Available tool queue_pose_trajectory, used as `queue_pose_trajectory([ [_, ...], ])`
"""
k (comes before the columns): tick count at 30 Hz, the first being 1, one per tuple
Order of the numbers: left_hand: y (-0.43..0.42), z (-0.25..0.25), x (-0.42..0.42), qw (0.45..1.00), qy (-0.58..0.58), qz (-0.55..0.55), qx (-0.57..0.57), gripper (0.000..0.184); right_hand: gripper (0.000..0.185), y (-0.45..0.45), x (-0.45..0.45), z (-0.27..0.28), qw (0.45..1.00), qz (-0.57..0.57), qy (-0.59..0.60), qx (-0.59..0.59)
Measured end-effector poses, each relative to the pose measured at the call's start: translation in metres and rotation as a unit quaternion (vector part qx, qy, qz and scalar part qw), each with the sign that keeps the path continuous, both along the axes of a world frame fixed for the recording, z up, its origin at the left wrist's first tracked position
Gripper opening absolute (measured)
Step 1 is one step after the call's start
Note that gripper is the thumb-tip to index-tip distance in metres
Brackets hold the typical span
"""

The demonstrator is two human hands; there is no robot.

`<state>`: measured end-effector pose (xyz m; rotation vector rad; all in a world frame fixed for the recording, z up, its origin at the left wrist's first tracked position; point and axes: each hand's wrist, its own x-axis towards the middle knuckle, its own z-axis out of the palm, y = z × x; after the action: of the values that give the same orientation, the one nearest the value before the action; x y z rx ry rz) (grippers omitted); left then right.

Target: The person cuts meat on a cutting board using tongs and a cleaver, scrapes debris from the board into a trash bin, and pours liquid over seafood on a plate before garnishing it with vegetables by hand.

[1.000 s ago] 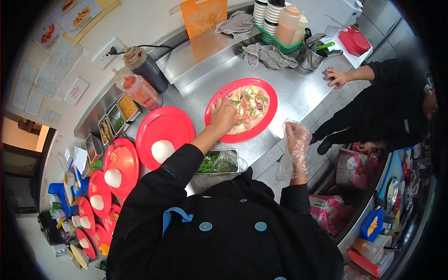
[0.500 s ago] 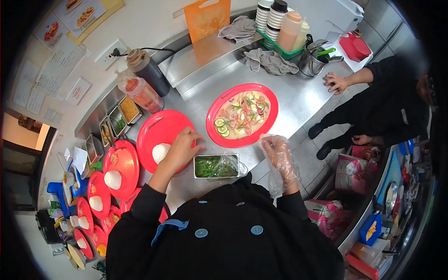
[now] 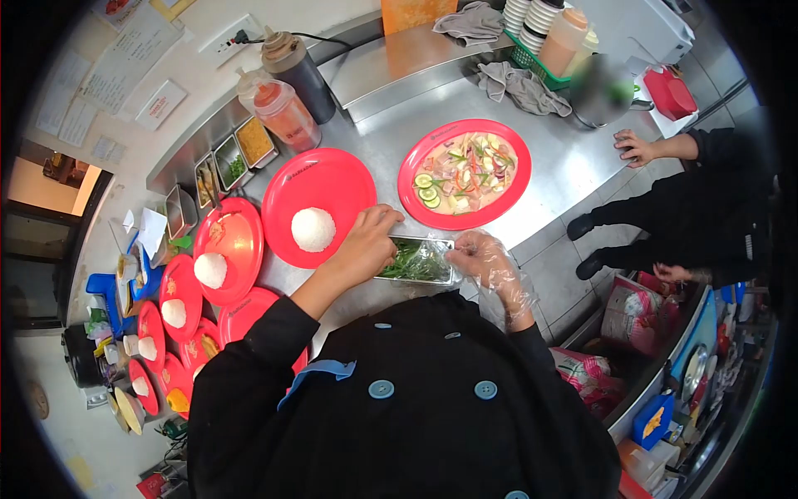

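A small rectangular metal container (image 3: 413, 283) of green herb leaves (image 3: 407, 259) lies close to my body, with clear plastic wrap (image 3: 435, 253) over its right part. My bare left hand (image 3: 366, 245) is at its left end, fingers bent over the rim. At the right end, my right hand (image 3: 486, 262), in a loose clear plastic glove, pinches the wrap by the rim. Just beyond stands a red oval plate (image 3: 407, 193) of creamy food with red and green strips and cucumber slices. Left of my left hand is a larger red plate (image 3: 332, 179) with a rice mound (image 3: 313, 229).
More red plates (image 3: 249, 241) with rice crowd the left. Squeeze bottles (image 3: 287, 116) and small metal pans (image 3: 253, 141) line the wall side. Grey cloths (image 3: 528, 90) and a green basket (image 3: 532, 62) sit at the back. A co-worker's hand (image 3: 636, 148) rests on the counter's right edge.
My left hand has moved right from beside the rice plate to the container's left end. My right hand has come down to its right end. The camera view has shifted.
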<state>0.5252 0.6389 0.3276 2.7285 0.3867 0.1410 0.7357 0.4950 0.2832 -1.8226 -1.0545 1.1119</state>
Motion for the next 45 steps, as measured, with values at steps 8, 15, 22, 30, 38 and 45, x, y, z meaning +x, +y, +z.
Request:
queue_pose_trajectory([
  [8,0.005,-0.036,0.000,0.993,0.030,-0.051,0.106,0.015,0.024,-0.001,-0.001,-0.023,0.999,0.016,-0.027,0.008],
  [15,-0.006,-0.001,0.003,1.000,0.009,-0.020,0.005,0.010,0.029,-0.008,-0.004,-0.003,0.987,0.033,-0.133,0.079],
  [22,0.006,0.038,0.011,0.999,-0.024,0.041,-0.010,0.009,0.032,-0.014,-0.003,-0.004,0.989,0.024,-0.094,0.113],
  [30,0.063,0.009,0.110,0.981,-0.185,0.046,-0.018,0.012,0.035,-0.026,0.001,0.003,0.996,-0.017,-0.062,0.060],
  [38,0.070,-0.039,0.174,0.990,-0.111,0.073,0.036,0.010,0.029,-0.042,0.005,0.014,0.998,-0.045,-0.048,0.001],
  [45,0.070,-0.049,0.185,0.989,-0.074,0.083,0.096,0.009,0.028,-0.040,0.004,0.009,0.997,-0.051,-0.065,0.001],
])
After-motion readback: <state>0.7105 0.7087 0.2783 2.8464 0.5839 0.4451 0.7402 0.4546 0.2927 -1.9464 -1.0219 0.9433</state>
